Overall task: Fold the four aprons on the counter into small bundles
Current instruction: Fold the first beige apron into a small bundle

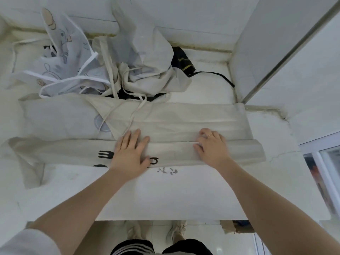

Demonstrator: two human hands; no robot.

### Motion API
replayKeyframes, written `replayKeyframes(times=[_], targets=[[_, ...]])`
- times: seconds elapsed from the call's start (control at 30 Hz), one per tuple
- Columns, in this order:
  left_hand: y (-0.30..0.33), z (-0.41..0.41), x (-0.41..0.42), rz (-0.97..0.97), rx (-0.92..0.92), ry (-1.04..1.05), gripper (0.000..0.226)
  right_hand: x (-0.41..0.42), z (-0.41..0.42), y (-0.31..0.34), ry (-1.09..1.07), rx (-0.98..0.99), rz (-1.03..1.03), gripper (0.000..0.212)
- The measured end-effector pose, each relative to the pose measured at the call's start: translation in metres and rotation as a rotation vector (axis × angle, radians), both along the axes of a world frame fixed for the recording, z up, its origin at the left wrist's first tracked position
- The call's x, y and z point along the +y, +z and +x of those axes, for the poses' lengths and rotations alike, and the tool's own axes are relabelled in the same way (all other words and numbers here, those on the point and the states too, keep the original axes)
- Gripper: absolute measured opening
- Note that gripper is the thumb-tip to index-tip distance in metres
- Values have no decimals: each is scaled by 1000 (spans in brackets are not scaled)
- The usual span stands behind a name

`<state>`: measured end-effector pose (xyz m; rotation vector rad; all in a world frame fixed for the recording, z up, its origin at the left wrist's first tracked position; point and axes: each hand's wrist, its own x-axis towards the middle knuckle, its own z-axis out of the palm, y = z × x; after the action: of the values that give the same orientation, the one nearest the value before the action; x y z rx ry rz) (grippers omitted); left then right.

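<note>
A beige apron point(171, 124) with black print lies spread across the white counter point(156, 196), its near edge folded over into a long flat band. My left hand point(131, 150) rests flat on that band, fingers spread. My right hand point(211, 146) presses the band further right, fingers curled at the fold's edge. Behind lie a crumpled white apron with a cartoon print point(68, 61), a crumpled beige apron point(147, 57), and a black apron point(182, 61) mostly hidden under it.
A tiled wall runs behind the pile. A white wall corner point(257, 52) juts in at the right. The black apron's strap point(217, 76) trails over the counter. The counter's front edge is near my body, with the floor below.
</note>
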<state>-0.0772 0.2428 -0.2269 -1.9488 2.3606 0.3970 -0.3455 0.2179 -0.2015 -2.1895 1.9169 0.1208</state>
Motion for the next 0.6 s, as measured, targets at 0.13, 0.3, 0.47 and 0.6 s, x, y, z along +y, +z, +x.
replayKeyframes(times=[0.13,0.3,0.47,0.6], targets=[[22,-40,-9,-46,-80,123,88,-12,6,-2,112,57,26,41],[7,-102,-11,22,24,-34,94,-13,23,-8,231,80,-92,35],[-8,-113,-5,43,-58,-9,86,-2,-17,-33,126,-44,-88,58],[-6,-112,-4,63,-78,-18,87,-1,-74,-34,12,-2,-74,80]])
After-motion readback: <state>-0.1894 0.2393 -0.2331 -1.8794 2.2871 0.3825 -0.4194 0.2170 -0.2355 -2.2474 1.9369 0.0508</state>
